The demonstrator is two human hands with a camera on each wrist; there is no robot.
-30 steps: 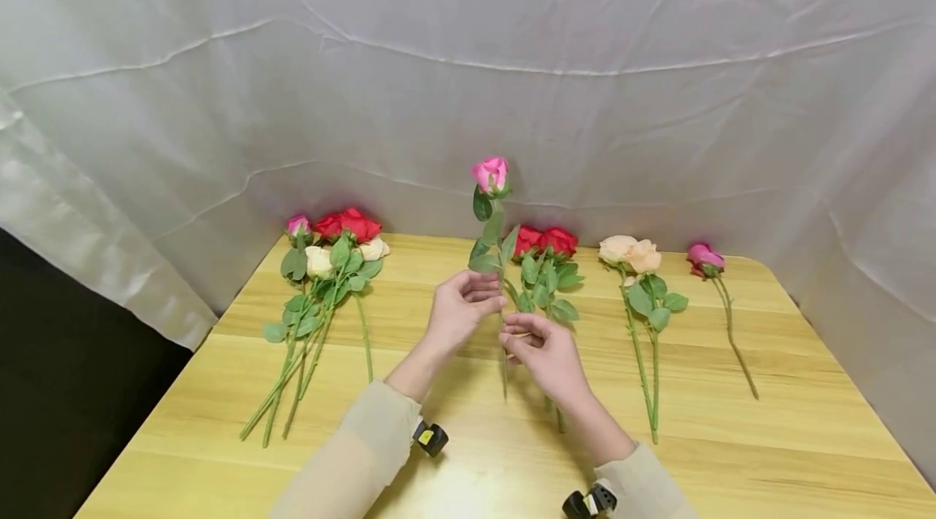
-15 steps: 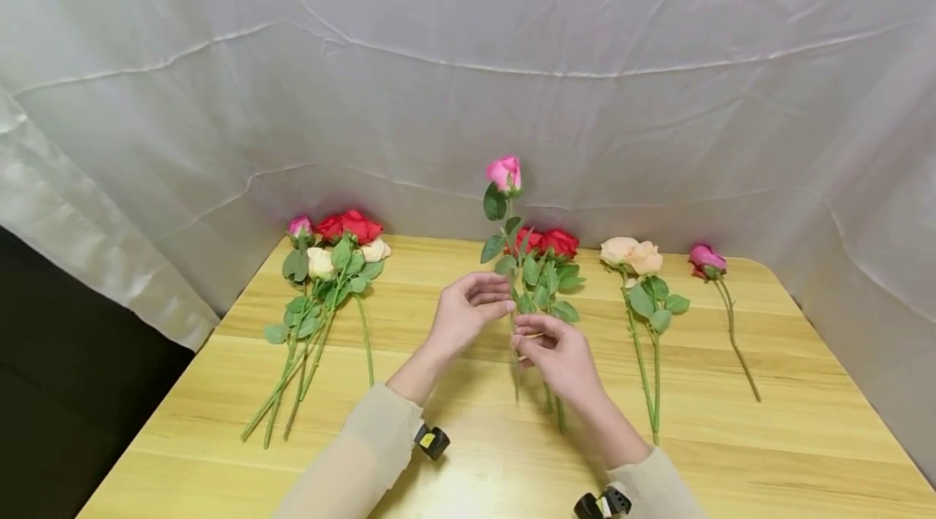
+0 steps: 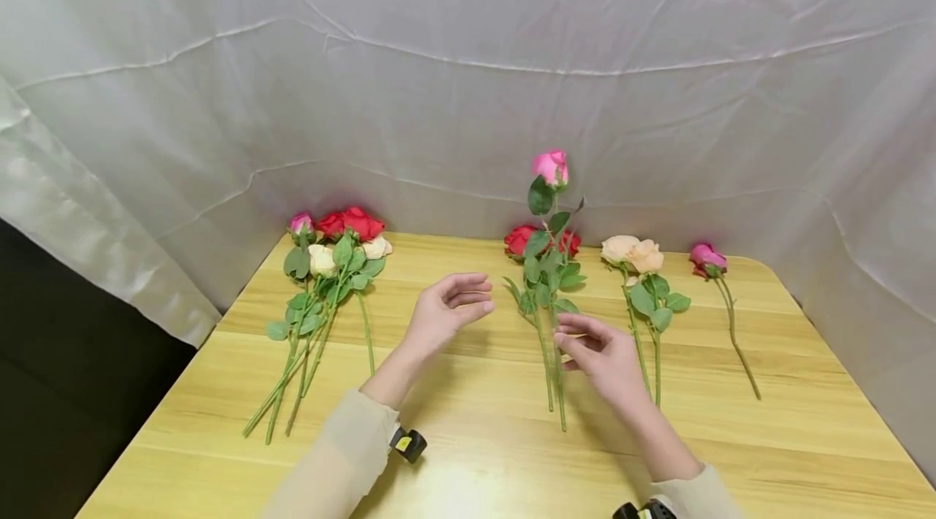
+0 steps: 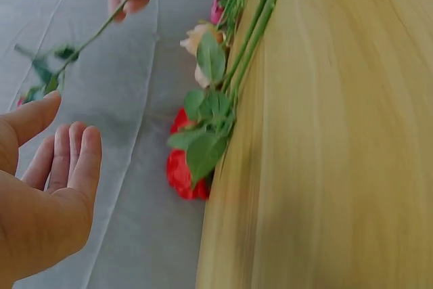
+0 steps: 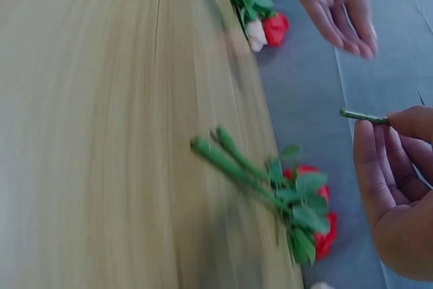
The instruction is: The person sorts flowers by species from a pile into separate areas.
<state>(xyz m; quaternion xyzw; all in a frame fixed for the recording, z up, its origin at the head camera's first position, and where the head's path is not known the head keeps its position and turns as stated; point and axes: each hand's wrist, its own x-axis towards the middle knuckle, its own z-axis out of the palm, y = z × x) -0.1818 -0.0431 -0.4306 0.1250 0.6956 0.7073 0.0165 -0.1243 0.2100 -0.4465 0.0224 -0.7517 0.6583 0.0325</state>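
A pink rose [image 3: 550, 168] stands upright above the table, its leafy stem pinched between the thumb and fingers of my right hand [image 3: 601, 355]. In the right wrist view, the cut end of that stem [image 5: 364, 117] sticks out past the fingertips. My left hand [image 3: 448, 313] hovers to the left of it, fingers loosely bent and holding nothing; the left wrist view shows its palm and spread thumb bare. Behind the held stem lie two red roses [image 3: 519, 240] with green leaves, partly covered by the pink rose's leaves in the head view.
At the table's left lies a mixed bunch of red roses [image 3: 358, 223], cream roses [image 3: 322, 260] and a small pink rose [image 3: 301, 224]. To the right lie peach roses [image 3: 645, 257] and one magenta rose [image 3: 708, 259]. A grey cloth [image 3: 468, 121] hangs behind the wooden table [image 3: 468, 454].
My right hand has carried the pink rose to the right, over the red roses. My left hand has come away from the stem and moved left.
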